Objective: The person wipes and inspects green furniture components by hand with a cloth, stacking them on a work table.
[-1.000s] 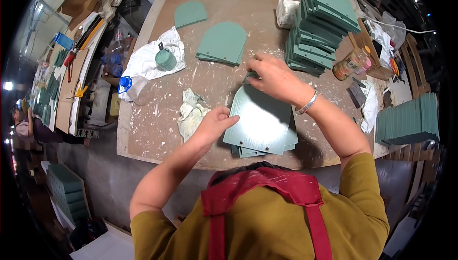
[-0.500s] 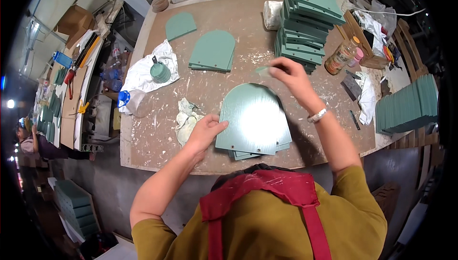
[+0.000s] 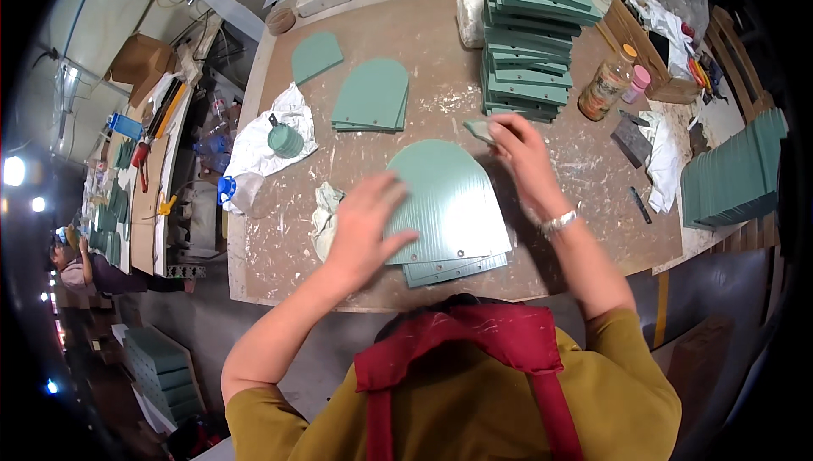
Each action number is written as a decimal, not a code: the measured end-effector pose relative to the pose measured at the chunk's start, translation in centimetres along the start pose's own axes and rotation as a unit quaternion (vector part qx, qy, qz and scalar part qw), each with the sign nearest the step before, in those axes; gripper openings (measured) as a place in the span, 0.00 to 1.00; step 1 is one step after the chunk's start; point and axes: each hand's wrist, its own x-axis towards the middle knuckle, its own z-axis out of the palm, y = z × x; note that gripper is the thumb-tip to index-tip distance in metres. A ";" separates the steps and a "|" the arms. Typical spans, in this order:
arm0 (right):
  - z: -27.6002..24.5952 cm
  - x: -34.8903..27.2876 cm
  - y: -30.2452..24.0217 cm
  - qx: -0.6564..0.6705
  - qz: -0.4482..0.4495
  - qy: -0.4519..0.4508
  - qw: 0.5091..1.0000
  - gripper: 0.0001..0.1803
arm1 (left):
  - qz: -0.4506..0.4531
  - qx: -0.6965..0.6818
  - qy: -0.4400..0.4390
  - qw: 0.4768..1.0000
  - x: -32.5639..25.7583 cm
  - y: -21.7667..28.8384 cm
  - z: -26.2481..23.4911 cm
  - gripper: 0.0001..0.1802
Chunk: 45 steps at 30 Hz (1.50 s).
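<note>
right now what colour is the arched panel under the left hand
Muted green, with faint fine ridges: the arched panel under the left hand, seen in the head view.

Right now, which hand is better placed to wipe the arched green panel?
Probably the right hand: it pinches a small pad at the arched green panel top edge. The left hand lies flat on it, empty.
</note>
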 end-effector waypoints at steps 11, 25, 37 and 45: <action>7.2 6.9 -2.2 -0.494 -0.228 -0.275 0.793 0.17 | 0.133 0.127 -0.203 0.962 2.0 3.3 3.1 0.36; 3.5 5.0 -2.1 -0.480 -0.169 -0.161 0.846 0.14 | 0.139 0.113 -0.183 0.967 1.7 3.1 3.3 0.36; 1.3 1.3 -1.3 -0.407 -0.187 -0.059 0.892 0.14 | 0.109 0.092 -0.175 0.974 1.7 3.8 3.4 0.35; -1.1 -5.8 -0.7 -0.382 -0.161 0.003 0.910 0.12 | 0.099 0.090 -0.174 0.976 1.7 4.1 3.5 0.34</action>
